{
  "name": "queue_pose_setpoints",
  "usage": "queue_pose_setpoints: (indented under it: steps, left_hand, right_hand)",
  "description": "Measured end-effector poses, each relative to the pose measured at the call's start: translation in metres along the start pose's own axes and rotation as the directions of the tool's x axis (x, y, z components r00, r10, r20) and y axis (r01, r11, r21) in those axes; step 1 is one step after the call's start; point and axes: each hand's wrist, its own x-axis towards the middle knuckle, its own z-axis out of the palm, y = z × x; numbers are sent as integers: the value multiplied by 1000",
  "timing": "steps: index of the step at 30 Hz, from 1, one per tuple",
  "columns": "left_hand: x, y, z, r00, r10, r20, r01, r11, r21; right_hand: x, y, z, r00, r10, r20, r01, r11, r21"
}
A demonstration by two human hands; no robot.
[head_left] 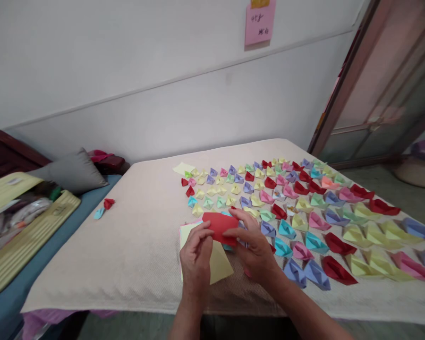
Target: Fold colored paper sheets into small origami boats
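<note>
A red sheet of paper [220,225], folded to a rectangle, is held between both hands above a small stack of coloured paper squares [220,260] whose top sheet is pale yellow. My left hand [195,257] pinches the red paper's left edge with bent fingers. My right hand [252,245] presses its right side with thumb and fingertips. Both hands hover at the near middle of the table [134,236], which is covered by a cream cloth.
Several folded paper boats [304,212] in red, yellow, blue, pink and green lie in rows across the table's right half. Two stray boats [104,208] sit at the left edge. A grey cushion [74,172], a yellow mat [24,236] and a pink wall note [259,21] are around.
</note>
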Motion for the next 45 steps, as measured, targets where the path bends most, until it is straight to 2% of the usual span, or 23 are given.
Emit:
queue_pose_setpoints:
  steps: [4, 7, 9, 13, 17, 21, 28, 41, 45]
  left_hand:
    - [0, -3, 2, 997, -31, -65, 28, 999, -41]
    - [0, -6, 4, 997, -47, -68, 41, 995, -88]
    - [0, -8, 5, 998, -32, -55, 28, 998, -60]
    - [0, -9, 4, 998, 66, 2, -66, 993, 96]
    - [-1, -6, 5, 995, 91, 48, -95, 990, 100]
    - [-4, -4, 7, 994, 56, 93, -60, 997, 38]
    - [-5, -7, 13, 994, 36, 105, -37, 999, 1]
    - [-3, -4, 13, 988, -107, 112, 125, 979, -164]
    - [-2, -4, 13, 982, -145, 119, 165, 971, -173]
  right_hand:
    - [1, 0, 0, 999, 33, 43, -34, 999, 31]
    - [2, -1, 1, 994, 87, 64, -91, 994, 58]
    - [2, -1, 1, 990, 117, 76, -122, 990, 71]
    - [3, 0, 1, 980, 182, 82, -190, 977, 93]
    - [4, 2, 1, 966, 251, 65, -258, 957, 136]
    - [6, 3, 1, 954, 296, 53, -301, 938, 171]
    - [8, 2, 1, 941, 333, 59, -338, 920, 199]
    - [10, 3, 3, 936, 352, 30, -347, 900, 265]
    - [10, 2, 4, 892, 448, 54, -445, 852, 277]
